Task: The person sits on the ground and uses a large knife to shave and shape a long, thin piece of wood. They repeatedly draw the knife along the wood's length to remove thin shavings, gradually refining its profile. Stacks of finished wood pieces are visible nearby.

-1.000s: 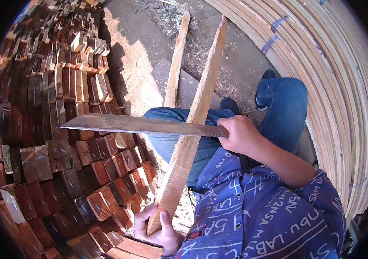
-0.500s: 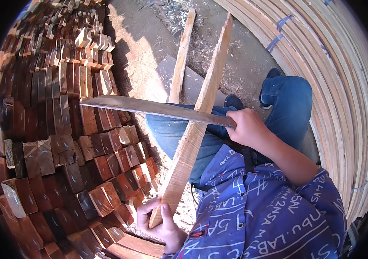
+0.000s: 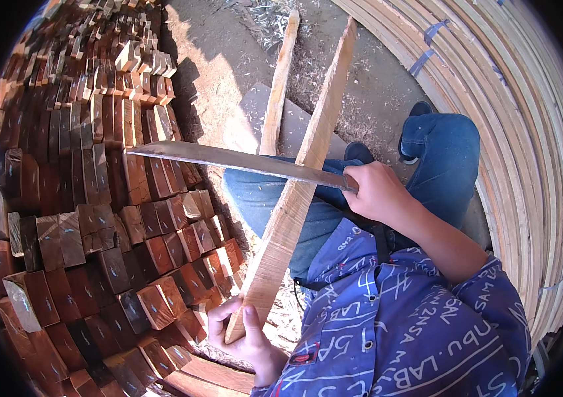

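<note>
A long pale wooden stick [image 3: 281,225], flat-faced and tapering, slants from the lower left up to the far middle. Its near end sits in the grip of my left hand [image 3: 245,336], thumb on one side and fingers curled round the other. My right hand [image 3: 377,188] is closed round the handle end of a machete [image 3: 228,159]. The long, slightly curved blade lies across the stick above its middle, its tip pointing left over the stacked timber. Most of the machete's handle is hidden in my fist.
To the left rise stacked reddish-brown timber pieces [image 3: 156,308], ends facing me. Long pale boards [image 3: 513,126], tied with blue strips, curve along the right. Another rough stick [image 3: 280,86] rests on a grey slab [image 3: 255,109] ahead. Wood shavings [image 3: 271,30] litter the ground.
The blade has shifted slightly upward and its flat face looks brighter, turned a little. Stick and left hand have barely moved; both grips are the same.
</note>
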A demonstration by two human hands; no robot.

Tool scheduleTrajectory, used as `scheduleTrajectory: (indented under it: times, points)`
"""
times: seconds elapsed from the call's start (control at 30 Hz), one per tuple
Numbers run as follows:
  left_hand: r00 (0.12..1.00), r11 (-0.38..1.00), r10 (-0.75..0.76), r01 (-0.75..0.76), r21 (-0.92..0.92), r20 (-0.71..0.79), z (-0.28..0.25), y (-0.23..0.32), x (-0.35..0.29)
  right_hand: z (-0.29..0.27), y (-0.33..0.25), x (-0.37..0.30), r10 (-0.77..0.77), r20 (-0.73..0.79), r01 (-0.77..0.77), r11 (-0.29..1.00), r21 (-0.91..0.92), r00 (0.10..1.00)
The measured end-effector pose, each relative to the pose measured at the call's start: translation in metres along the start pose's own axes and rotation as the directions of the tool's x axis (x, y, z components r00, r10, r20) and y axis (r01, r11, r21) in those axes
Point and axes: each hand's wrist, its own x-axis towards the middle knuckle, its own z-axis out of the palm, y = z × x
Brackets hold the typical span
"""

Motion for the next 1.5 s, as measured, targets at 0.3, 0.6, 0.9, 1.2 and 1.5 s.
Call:
scheduleTrajectory:
  times: [0.3,0.6,0.9,1.2,1.5]
  points:
    - [0.998,0.998,0.02,-0.017,-0.053,0.062,0.001,0.014,0.0,-0.009,-0.011,-0.011,-0.152,-0.035,0.154,0.987,0.046,0.988]
    - [0.994,0.995,0.045,-0.036,-0.09,0.102,-0.003,-0.004,0.005,-0.007,-0.036,-0.021,-0.134,0.078,0.127,0.988,0.089,0.988]
    - [0.997,0.999,0.004,-0.001,-0.038,0.076,-0.005,-0.007,0.007,0.005,0.009,-0.003,0.002,-0.049,-0.005,0.998,-0.055,0.999]
    - [0.991,0.999,0.009,-0.004,-0.035,0.135,-0.003,0.014,0.003,-0.005,0.016,0.006,0.016,-0.052,-0.019,0.999,-0.05,0.999]
    - [0.993,0.993,0.03,-0.017,-0.114,0.115,0.003,0.005,0.002,-0.011,-0.047,-0.022,-0.274,0.065,0.27,0.961,0.063,0.959]
